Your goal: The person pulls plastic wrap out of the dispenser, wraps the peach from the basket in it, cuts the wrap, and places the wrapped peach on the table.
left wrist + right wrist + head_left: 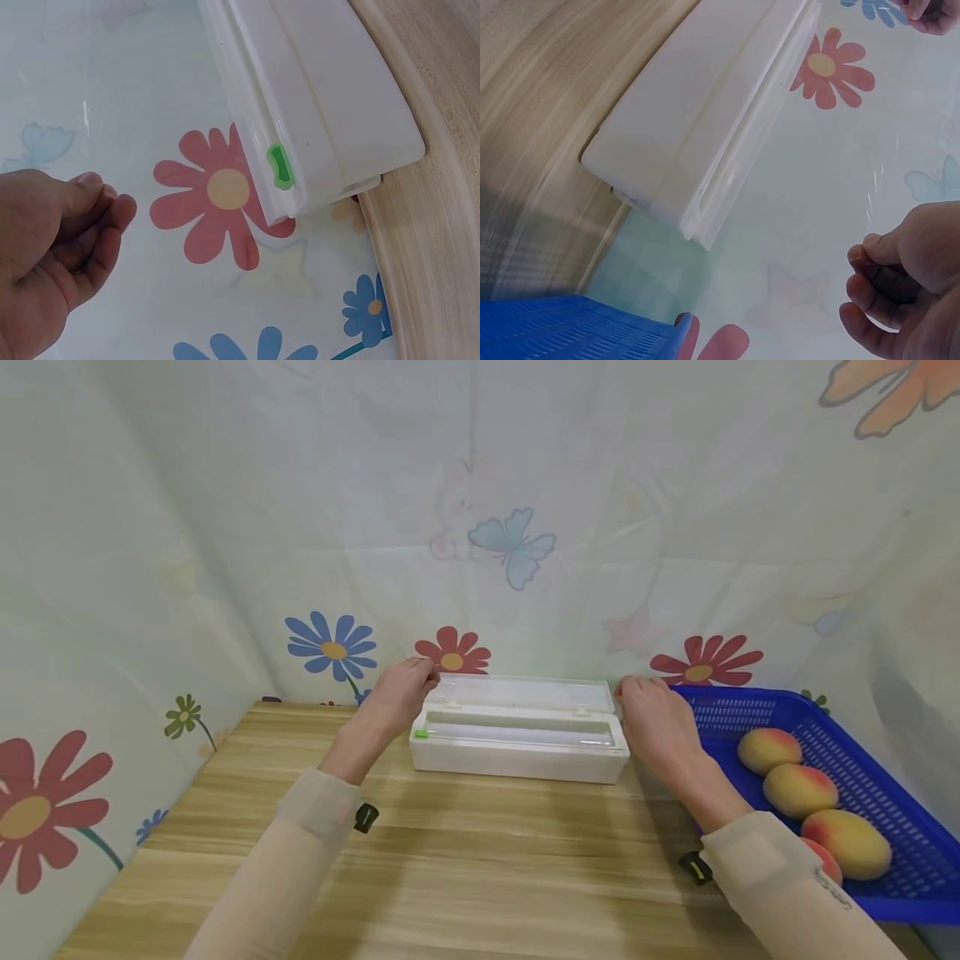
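Observation:
A white cling film dispenser (517, 763) stands on the wooden table with its clear lid (525, 692) raised at the back. A green slide cutter (422, 734) sits at its left end. Behind the box's left end, my left hand (397, 695) pinches thumb against curled fingers. My right hand (660, 720) does the same past the right end. Thin bright streaks of clear cling film (869, 201) show at the right fingertips, and another glint shows near the left fingertips in the left wrist view. Most of the film is too transparent to make out.
A blue plastic basket (892, 764) with several yellow-red mangoes (801, 791) stands at the right, partly behind my right forearm. A flower-printed sheet (360, 510) hangs right behind the table's back edge. Bare wood (480, 860) lies in front of the dispenser.

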`<state>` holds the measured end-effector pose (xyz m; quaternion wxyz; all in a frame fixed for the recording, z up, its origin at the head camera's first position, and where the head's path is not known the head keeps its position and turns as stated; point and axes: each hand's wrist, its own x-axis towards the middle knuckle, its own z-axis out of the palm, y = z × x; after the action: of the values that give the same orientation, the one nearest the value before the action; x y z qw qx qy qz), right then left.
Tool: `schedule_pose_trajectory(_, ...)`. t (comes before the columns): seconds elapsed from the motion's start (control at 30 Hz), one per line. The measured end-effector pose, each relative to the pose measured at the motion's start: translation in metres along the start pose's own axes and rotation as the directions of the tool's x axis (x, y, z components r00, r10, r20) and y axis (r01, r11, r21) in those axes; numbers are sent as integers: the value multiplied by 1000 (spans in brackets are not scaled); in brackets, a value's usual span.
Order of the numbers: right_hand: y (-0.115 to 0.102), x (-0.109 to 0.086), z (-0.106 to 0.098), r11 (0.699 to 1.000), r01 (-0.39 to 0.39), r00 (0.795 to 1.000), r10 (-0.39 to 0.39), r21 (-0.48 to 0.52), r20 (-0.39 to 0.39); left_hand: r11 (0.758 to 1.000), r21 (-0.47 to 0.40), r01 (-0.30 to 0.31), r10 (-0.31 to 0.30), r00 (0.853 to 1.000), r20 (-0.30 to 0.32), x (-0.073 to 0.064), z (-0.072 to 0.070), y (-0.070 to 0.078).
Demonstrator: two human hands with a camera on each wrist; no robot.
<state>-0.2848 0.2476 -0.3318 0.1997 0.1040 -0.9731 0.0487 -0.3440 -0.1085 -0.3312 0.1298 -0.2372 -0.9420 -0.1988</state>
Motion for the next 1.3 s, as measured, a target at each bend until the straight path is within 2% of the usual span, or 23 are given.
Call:
schedule_pose_trajectory(0.43, 1, -6, -6, 999, 48, 998, -47, 6, -52, 999, 33, 21, -22, 999, 23, -5, -5, 6)
schedule_pose_trajectory(0.77, 0, -6, -14, 997, 77, 997, -77, 7, -19, 998, 61, -9, 9, 1000, -1, -6, -10, 9)
schedule_pose_trajectory(1.03, -1, -8, -17, 993, 113, 993, -114, -22, -42, 997, 57, -45, 46, 999, -13, -7, -14, 9)
schedule_pose_trajectory(1.3, -3, -9, -23, 994, 103, 994, -105, -35, -43, 995, 63, -73, 75, 996, -38, -10, -17, 11)
